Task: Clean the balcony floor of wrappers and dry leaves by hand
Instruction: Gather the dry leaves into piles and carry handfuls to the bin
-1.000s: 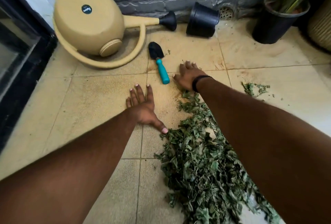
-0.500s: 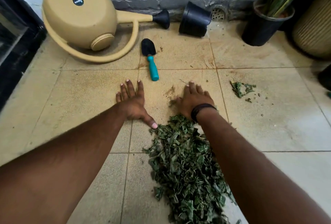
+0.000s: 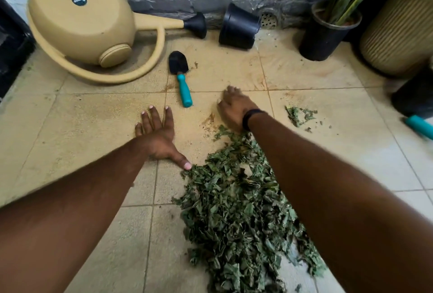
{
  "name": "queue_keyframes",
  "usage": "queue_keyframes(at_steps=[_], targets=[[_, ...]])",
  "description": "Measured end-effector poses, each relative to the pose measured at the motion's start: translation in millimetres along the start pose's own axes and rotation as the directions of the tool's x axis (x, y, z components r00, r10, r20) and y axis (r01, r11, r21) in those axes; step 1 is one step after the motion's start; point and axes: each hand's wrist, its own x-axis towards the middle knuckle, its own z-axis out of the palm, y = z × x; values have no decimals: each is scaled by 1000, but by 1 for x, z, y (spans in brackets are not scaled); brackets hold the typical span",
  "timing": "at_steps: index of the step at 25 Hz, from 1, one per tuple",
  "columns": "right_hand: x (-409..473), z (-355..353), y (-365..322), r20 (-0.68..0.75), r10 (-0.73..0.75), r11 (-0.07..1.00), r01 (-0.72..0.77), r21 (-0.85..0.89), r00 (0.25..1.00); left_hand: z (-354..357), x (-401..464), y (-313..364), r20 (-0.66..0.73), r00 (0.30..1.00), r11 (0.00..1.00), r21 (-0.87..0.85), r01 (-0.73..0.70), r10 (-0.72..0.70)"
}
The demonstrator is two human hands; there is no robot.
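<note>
Tiled balcony floor holds a dry-leaf pile. Left hand lies flat beside it; right hand, fingers relaxed, sits just beyond its far end

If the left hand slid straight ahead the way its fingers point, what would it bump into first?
Probably the watering can. The left hand lies flat on the tiles, fingers pointing up and slightly left, toward its looping handle. The trowel sits just to the right of that line, though depth is uncertain.

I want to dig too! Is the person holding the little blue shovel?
No, the shovel lies untouched on the floor between the left hand and right hand.
</note>
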Motion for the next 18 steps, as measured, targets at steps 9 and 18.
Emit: queue_keyframes(at_steps=[9,18], targets=[[-104,15,48,-347,101,994,-79,77,933,3,-1,4,-27,1000,1000,-4,6,-6],[-131,34,99,-220,99,985,-64,158,970,3,-6,3,-29,1000,999,-29,-13,12]])
